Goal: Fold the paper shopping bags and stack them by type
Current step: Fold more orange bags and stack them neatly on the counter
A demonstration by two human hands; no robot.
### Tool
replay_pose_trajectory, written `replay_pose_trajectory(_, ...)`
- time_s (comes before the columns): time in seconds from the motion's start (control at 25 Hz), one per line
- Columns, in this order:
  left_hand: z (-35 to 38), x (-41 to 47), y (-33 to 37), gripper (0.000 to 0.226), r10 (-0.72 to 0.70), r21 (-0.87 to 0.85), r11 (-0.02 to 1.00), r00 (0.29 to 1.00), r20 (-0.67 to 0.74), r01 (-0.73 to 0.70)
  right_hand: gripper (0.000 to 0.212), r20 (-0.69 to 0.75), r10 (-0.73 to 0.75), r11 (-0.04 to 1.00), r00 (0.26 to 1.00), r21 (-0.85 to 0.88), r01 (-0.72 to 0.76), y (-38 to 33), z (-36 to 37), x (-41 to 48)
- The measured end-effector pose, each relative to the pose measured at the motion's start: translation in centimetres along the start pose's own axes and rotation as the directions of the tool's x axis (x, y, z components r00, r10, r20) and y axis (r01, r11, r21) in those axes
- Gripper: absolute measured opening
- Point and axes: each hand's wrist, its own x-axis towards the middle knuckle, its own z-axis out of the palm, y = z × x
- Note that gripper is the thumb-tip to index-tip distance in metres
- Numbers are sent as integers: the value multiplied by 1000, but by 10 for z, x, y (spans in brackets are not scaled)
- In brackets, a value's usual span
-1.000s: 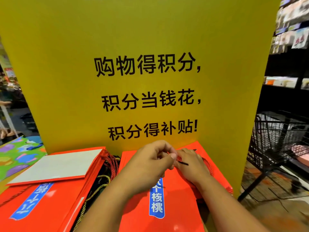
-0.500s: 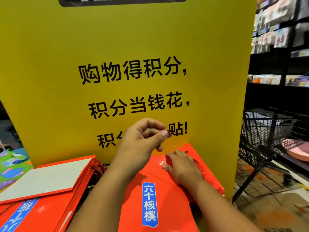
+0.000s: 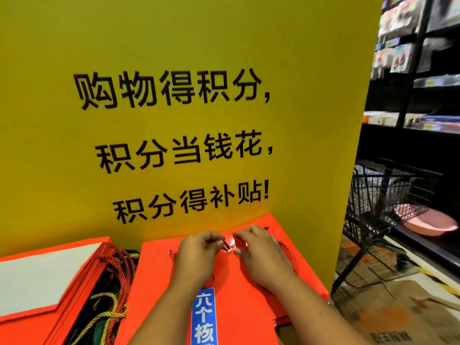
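Red paper bag (image 3: 154, 282) lies flat before me. My left hand (image 3: 199, 255) pinches its cord tip (image 3: 226, 244) at an eyelet; my right hand (image 3: 261, 255) rests alongside, grip unclear. Neighbouring pile (image 3: 82, 282) looks stacked; this handle is not yet tucked.

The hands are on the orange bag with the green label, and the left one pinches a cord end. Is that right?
Not quite: the label is blue, not green, as the head view shows. The left hand and right hand are on the orange bag, and the left one pinches a cord end.
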Motion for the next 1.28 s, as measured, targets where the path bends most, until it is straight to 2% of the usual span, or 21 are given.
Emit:
replay_pose_trajectory(0.36, 4, 2, -4, 22, -51, 4, 999, 998, 42, 51, 40, 4, 7, 1000, 1000, -12, -7, 1, -1, 1)
replay_pose_trajectory(0.68, 9, -1, -5, 18, -31, 64, 998, 998, 58, 28, 41, 3, 23, 1000, 1000, -1, -23, -1, -2, 0)
replay_pose_trajectory(0.92, 12, -3, -6, 20, -10, 178, 984, 998, 60, -1, 41, 7, 16, 1000, 1000, 17, -16, -3, -6, -2)
replay_pose_trajectory(1.04, 13, -5, -2, 16, 9, 248, 969, 1000, -16, -5, 40, -20, 11, 996, 1000, 90, -9, -4, -8, -2)
replay_pose_trajectory(1.12, 14, -7, -1, 33, 66, 295, 955, 995, -70, -42, 40, -50, 13, 985, 999, 170, -4, -3, -8, -2)
replay_pose_trajectory(1.2, 14, -6, -3, 47, 104, 264, 961, 992, -75, -81, 42, -81, 3, 969, 997, 245, 17, -1, -8, -1)
replay_pose_trajectory(1.28, 15, -7, -3, 41, 154, 347, 931, 984, -92, -113, 41, -111, 5, 944, 994, 327, 31, -2, -8, -2)
